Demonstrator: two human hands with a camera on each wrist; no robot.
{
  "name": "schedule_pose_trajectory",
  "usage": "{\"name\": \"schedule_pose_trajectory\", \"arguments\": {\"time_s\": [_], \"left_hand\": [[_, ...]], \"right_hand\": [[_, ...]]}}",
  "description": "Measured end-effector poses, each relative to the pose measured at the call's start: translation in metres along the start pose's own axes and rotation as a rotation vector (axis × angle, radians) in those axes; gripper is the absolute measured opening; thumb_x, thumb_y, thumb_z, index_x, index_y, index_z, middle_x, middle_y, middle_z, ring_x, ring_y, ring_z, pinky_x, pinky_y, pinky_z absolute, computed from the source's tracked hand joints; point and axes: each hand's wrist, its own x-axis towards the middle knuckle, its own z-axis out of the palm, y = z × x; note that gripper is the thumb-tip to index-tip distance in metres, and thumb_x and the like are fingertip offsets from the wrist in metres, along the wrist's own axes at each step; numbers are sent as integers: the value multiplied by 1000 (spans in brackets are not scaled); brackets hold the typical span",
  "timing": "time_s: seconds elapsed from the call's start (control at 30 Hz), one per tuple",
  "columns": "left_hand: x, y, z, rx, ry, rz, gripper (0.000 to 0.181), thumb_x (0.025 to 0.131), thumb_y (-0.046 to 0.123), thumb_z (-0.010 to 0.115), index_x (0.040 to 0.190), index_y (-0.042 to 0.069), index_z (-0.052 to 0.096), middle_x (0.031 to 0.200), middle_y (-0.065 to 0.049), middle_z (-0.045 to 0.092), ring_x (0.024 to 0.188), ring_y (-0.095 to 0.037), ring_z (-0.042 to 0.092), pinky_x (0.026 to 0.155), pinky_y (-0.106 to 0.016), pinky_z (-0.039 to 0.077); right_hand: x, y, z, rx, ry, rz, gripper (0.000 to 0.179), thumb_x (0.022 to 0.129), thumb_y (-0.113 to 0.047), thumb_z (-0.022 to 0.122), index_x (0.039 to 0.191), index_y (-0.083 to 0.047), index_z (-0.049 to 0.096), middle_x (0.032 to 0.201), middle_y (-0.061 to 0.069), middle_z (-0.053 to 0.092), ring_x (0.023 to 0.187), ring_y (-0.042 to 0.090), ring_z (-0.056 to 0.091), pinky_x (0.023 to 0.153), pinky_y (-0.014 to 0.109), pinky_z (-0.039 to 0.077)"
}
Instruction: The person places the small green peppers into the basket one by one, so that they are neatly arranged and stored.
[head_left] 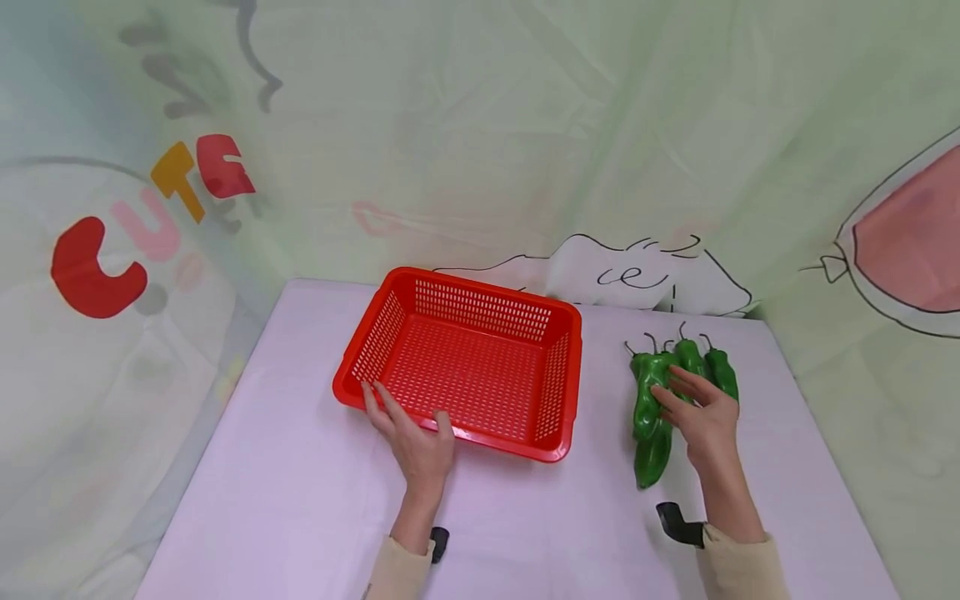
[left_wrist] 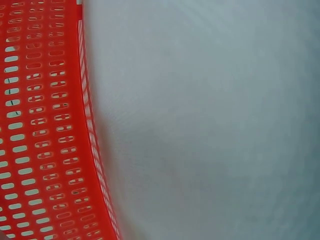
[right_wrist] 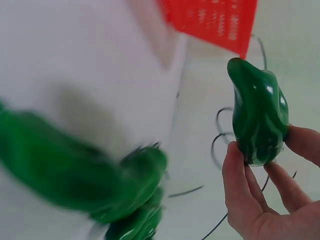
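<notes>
At the near rim of a red plastic basket (head_left: pixel 465 358), the left hand (head_left: pixel 420 446) holds on, with fingertips over the edge and the thumb across the rim. The left wrist view shows the perforated basket wall (left_wrist: pixel 45 120) beside the white table. My right hand (head_left: pixel 705 417) pinches a glossy green pepper (right_wrist: pixel 260 112) between thumb and fingers, above the other peppers. Several more green peppers (head_left: pixel 722 375) lie around and below it, stems pointing to the far side. One pepper (head_left: pixel 652 458) reaches toward the near side. Close and blurred, another pepper (right_wrist: pixel 55 160) fills the lower left of the right wrist view.
A white-covered table (head_left: pixel 300 500) lies under everything. Printed fabric (head_left: pixel 465 125) with drawings hangs at the back and both sides, meeting the table's far edge. Inside the basket only its perforated floor shows. Dark wrist-mounted pieces (head_left: pixel 681 527) sit at the cuffs.
</notes>
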Motion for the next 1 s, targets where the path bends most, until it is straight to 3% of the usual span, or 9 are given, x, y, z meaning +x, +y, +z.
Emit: {"name": "schedule_pose_trajectory", "arguments": {"time_s": [0.2, 0.37, 0.6, 0.8, 1.0], "left_hand": [[1, 0, -1, -1, 0, -16, 103, 74, 10, 70, 158, 5, 10, 159, -19, 8, 147, -26, 12, 109, -54, 34], [2, 1, -1, -16, 4, -24, 99, 74, 8, 69, 156, -2, 14, 160, -19, 8, 147, -26, 12, 111, -54, 32], [3, 2, 0, -26, 2, -24, 103, 74, 10, 71, 158, 4, 11, 160, -19, 9, 147, -24, 11, 110, -53, 34], [2, 1, 1, -27, -6, -26, 102, 75, 9, 70, 158, 3, 11, 160, -17, 7, 147, -24, 11, 110, -53, 34], [1, 1, 1, -28, 2, -17, 103, 74, 10, 71, 157, 2, 12, 159, -20, 8, 147, -26, 11, 109, -55, 33]], "right_hand": [[4, -24, 18, 21, -43, -39, 58, 91, -17, 70, 145, -9, 50, 141, 20, 50, 76, -5, 61, 72, 20, 55], [6, -40, 32, 35, -89, -69, 59, 90, -18, 71, 145, -10, 50, 140, 20, 51, 78, -1, 63, 74, 24, 56], [6, -63, 48, 16, -151, -106, 58, 92, -24, 68, 145, -10, 50, 140, 20, 52, 92, 15, 64, 73, 25, 56], [5, -78, 61, 52, -217, -121, 57, 93, -20, 67, 145, -8, 49, 140, 20, 51, 107, 25, 61, 81, 33, 56], [4, -89, 82, 96, -262, -127, 53, 93, -16, 67, 143, -5, 51, 136, 22, 53, 105, 26, 62, 84, 38, 54]]}}
